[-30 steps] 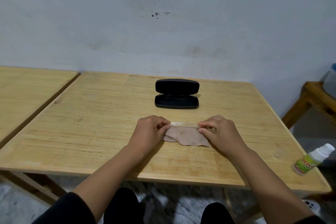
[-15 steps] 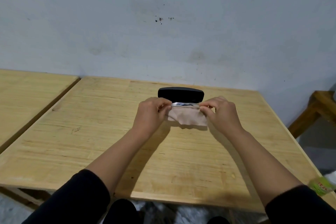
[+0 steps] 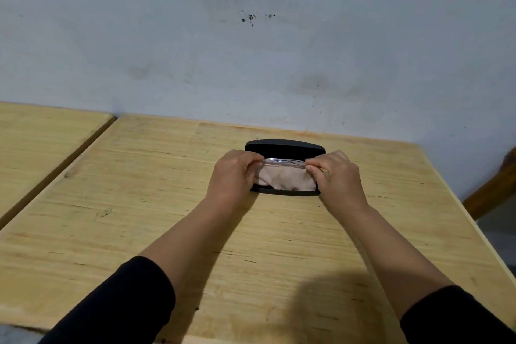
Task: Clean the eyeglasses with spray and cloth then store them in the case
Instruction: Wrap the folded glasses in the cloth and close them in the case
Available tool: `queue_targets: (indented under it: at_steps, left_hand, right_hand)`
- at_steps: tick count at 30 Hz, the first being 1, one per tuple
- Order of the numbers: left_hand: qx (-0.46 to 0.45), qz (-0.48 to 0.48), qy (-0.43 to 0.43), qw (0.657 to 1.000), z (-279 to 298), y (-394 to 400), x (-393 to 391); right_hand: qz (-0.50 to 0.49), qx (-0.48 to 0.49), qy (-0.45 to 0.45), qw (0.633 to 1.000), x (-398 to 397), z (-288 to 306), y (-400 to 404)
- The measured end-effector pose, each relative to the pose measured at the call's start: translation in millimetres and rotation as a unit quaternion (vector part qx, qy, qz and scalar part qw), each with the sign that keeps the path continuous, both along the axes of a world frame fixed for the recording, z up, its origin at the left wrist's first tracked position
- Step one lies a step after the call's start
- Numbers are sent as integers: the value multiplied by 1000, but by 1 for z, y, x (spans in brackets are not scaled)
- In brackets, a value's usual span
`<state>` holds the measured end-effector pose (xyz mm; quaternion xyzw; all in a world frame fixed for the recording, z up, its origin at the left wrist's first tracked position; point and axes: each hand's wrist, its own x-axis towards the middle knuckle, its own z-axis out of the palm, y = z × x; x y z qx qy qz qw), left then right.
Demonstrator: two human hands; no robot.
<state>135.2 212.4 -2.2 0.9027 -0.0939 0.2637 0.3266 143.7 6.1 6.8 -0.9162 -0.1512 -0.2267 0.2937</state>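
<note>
Head view: both hands over the open black case (image 3: 284,191) on the wooden counter (image 3: 139,204). Left hand (image 3: 233,173) pinches the left end of the clear eyeglasses (image 3: 284,161), right hand (image 3: 339,176) pinches the right end; each grip is pressed together on the frame, fingers curled. Glasses run left-right, long axis parallel to the case, held just above its tray, between the near rim and the raised lid (image 3: 284,146) at the far side. Beige cloth (image 3: 286,178) hangs under the glasses and drapes into the tray; whether it is pinched too or only riding under the frame cannot be told. Both hands equally near, one at each end. Case holds cloth folds so far; whether the glasses touch the tray bottom cannot be told. Judgement: storing step, nearly done; next move looks like a straight drop down into the tray, then letting go and shutting the lid. Risk: cloth bunching under the lid edge. Second counter (image 3: 42,142) at left, bare wall behind.
</note>
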Motion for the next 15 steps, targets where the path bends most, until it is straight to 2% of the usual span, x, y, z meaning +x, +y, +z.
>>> queue_targets:
  at_steps: [15]
  left_hand:
    - [35,-2,68,997,-3,-1,7]
  right_hand:
    - [-8,-4,76,997,6,-2,2]
